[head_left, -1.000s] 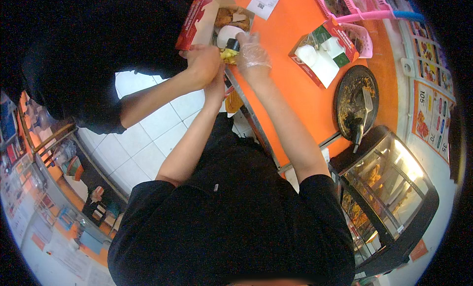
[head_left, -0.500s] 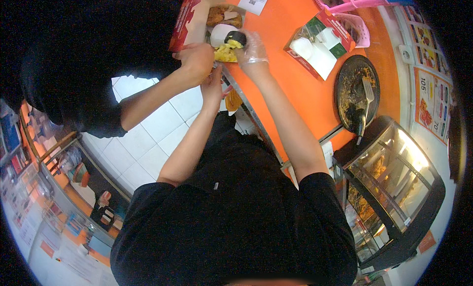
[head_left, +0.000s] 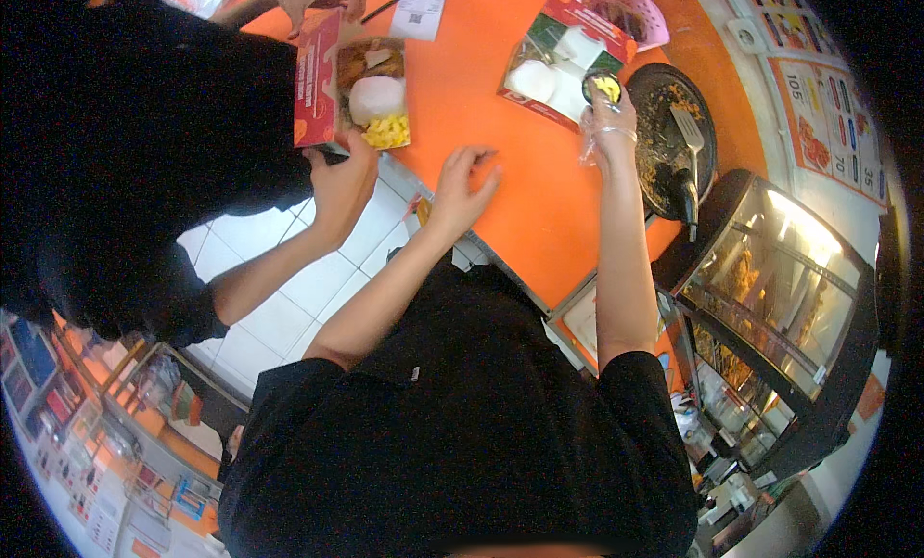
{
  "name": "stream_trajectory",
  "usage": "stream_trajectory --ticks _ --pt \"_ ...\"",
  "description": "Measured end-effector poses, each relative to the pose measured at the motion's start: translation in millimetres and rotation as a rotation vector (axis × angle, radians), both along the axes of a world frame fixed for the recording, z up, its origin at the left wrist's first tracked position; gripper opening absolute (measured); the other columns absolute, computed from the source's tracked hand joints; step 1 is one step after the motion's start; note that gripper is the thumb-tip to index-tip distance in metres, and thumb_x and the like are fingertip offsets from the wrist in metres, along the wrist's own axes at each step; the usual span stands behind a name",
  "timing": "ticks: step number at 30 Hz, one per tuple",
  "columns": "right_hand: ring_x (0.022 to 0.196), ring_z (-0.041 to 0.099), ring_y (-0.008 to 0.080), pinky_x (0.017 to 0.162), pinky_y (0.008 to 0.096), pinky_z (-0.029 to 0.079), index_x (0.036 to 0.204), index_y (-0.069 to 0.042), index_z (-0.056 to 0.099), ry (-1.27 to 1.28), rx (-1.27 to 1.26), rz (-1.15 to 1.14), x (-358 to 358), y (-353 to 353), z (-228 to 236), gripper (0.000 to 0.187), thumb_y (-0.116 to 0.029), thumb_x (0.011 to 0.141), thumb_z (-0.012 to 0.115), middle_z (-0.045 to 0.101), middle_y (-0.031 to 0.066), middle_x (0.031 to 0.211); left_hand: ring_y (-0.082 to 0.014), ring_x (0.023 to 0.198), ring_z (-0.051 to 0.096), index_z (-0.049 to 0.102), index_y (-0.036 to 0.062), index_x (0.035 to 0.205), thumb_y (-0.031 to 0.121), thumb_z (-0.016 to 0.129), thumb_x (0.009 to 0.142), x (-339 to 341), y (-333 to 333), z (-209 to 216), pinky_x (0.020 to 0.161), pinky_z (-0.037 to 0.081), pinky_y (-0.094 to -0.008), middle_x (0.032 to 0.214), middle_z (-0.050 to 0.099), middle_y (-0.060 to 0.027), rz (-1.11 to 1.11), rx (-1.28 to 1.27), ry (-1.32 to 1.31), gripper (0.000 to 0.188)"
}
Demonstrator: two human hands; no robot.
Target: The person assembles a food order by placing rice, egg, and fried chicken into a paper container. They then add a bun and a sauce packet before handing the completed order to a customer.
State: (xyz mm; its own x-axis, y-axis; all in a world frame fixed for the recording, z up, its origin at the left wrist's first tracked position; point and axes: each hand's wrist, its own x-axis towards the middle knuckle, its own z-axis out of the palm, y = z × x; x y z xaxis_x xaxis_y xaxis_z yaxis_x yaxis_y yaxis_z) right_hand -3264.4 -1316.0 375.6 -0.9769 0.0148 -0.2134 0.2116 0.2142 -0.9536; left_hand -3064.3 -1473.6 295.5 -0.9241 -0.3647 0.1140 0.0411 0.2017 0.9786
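Observation:
My right hand [head_left: 610,135], in a clear plastic glove, is closed on a small black cup [head_left: 589,88] with yellow food like scrambled egg [head_left: 609,87] in it. The cup is at the near right corner of an open red food box [head_left: 528,98], which holds white rice [head_left: 531,79] and green lining. Bare and holding nothing, my left hand [head_left: 466,190] hovers by the table's near edge, its fingers loosely bent and apart. Farther left stands another open red box [head_left: 319,82] with fried meat [head_left: 361,63], a rice mound [head_left: 377,100] and yellow egg pieces [head_left: 388,132].
A co-worker's hand [head_left: 344,185] grips the left box's near edge; their other hand [head_left: 306,2] is behind it. On the orange table [head_left: 452,96] lie a paper slip [head_left: 421,10], a black pan [head_left: 654,178] with a spatula [head_left: 689,135] and a pink basket [head_left: 654,29]. A glass display case [head_left: 770,308] stands right.
My right hand has moved right with the cup, from the left box to the right one. My left hand has come away from the left box. Egg now lies in that box.

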Motion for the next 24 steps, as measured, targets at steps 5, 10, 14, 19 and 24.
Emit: stream_trajectory --ticks 5,10,14,19,24 --pt "0.049 0.05 0.01 0.042 0.0274 0.036 0.125 -0.002 0.057 -0.012 -0.068 -0.091 -15 35 -16 0.046 -0.023 0.089 0.076 0.061 0.0017 0.073 -0.0397 0.117 0.052 0.065 0.0016 0.114 0.02 0.072 0.088 -105 7 9 0.099 0.042 -0.0474 0.125 0.056 -0.024 0.134 -0.394 0.038 0.033" --pt "0.057 0.055 0.0103 0.048 0.0262 0.042 0.123 -0.003 0.059 0.001 -0.064 -0.071 -19 37 -41 0.039 -0.019 0.09 0.075 0.065 0.0032 0.081 -0.0462 0.124 0.046 0.07 0.0043 0.112 0.027 0.074 0.086 -153 6 -5 0.103 0.04 -0.0542 0.136 0.051 -0.0296 0.094 -0.784 -0.096 0.034" --pt "0.094 0.07 0.0261 0.084 0.0354 0.054 0.117 0.001 0.064 0.214 0.187 0.053 -24 22 -51 0.038 -0.014 0.085 0.075 0.072 0.0165 0.106 -0.0465 0.127 0.044 0.072 0.0082 0.114 0.027 0.075 0.085 -160 11 -22 0.106 0.038 -0.0546 0.141 0.049 -0.0296 0.038 -0.678 -0.116 0.035" --pt "0.101 0.067 0.0373 0.085 0.0437 0.054 0.117 -0.003 0.063 0.465 0.595 0.163 -25 -7 -35 0.04 -0.013 0.08 0.075 0.068 0.0209 0.103 -0.0443 0.124 0.047 0.068 0.0047 0.121 0.026 0.074 0.086 -155 11 -25 0.107 0.038 -0.0519 0.137 0.051 -0.0264 0.099 -0.564 -0.081 0.042" --pt "0.112 0.06 0.0465 0.092 0.0512 0.053 0.133 -0.013 0.05 0.509 0.868 0.356 -21 -44 -25 0.063 -0.011 0.076 0.075 0.049 0.0241 0.126 -0.04 0.121 0.051 0.058 -0.0011 0.13 0.021 0.075 0.085 -141 4 -8 0.105 0.04 -0.0471 0.127 0.055 -0.0224 0.087 -0.363 -0.05 0.053"
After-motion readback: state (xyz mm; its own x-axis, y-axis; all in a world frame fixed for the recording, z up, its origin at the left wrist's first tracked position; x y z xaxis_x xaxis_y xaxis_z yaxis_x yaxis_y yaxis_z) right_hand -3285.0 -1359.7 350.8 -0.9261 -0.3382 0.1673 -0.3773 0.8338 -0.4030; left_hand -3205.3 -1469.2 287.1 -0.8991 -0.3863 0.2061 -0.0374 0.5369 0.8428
